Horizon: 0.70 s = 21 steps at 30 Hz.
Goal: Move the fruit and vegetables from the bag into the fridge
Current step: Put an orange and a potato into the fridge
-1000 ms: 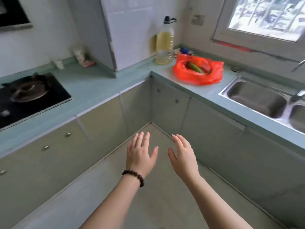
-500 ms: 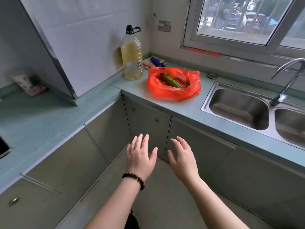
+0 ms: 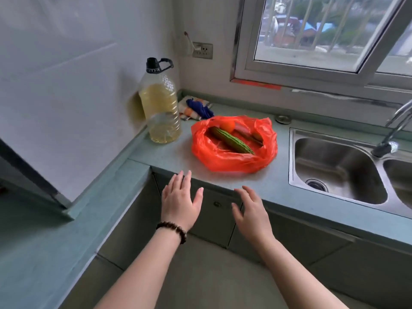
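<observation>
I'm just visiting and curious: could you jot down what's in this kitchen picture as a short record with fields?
bag: red bag, open, on the counter
in bag: green gourd, orange fruit, other items unclear
left hand: empty, fingers straight, at counter edge
right hand: empty, fingers relaxed, before the counter
beside bag: oil bottle on its left, sink on its right
fridge: not in view

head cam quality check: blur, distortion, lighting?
Head view: wide-angle bending curves the counter edge and window frame; daylight from the window, soft shadows; oil bottle slightly smeared; bag and both hands, left and right, reasonably sharp.
</observation>
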### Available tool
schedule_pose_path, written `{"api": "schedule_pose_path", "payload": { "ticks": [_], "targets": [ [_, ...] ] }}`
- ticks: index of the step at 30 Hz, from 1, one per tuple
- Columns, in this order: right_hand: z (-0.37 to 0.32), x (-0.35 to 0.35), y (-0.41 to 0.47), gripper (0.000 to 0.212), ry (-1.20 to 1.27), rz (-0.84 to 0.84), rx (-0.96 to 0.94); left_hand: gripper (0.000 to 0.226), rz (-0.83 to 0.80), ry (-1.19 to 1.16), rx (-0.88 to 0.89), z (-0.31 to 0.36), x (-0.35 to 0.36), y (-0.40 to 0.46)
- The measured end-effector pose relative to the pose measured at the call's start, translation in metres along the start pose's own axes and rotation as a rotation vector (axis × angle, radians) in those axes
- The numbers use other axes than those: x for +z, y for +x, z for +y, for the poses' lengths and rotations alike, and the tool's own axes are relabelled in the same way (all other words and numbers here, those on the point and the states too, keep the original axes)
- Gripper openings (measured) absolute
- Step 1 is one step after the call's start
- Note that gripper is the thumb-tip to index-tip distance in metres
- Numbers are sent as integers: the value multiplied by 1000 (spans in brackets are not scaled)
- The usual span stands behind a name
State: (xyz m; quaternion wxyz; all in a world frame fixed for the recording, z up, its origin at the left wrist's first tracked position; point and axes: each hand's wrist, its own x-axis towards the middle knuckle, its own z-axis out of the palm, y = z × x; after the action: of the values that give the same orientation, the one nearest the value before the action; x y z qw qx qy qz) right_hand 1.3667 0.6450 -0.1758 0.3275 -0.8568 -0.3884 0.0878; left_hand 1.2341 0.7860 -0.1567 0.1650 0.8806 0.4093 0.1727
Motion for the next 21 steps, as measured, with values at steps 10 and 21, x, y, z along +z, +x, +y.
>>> {"api": "schedule_pose_path", "payload": {
  "ticks": [10, 21],
  "targets": [
    [40, -4, 118, 46, -53, 96, 102, 62, -139, -62, 128, 22, 50, 120],
    [107, 5, 299, 45, -201, 99, -54, 54, -261, 35, 344, 65, 122, 297]
  ]
}}
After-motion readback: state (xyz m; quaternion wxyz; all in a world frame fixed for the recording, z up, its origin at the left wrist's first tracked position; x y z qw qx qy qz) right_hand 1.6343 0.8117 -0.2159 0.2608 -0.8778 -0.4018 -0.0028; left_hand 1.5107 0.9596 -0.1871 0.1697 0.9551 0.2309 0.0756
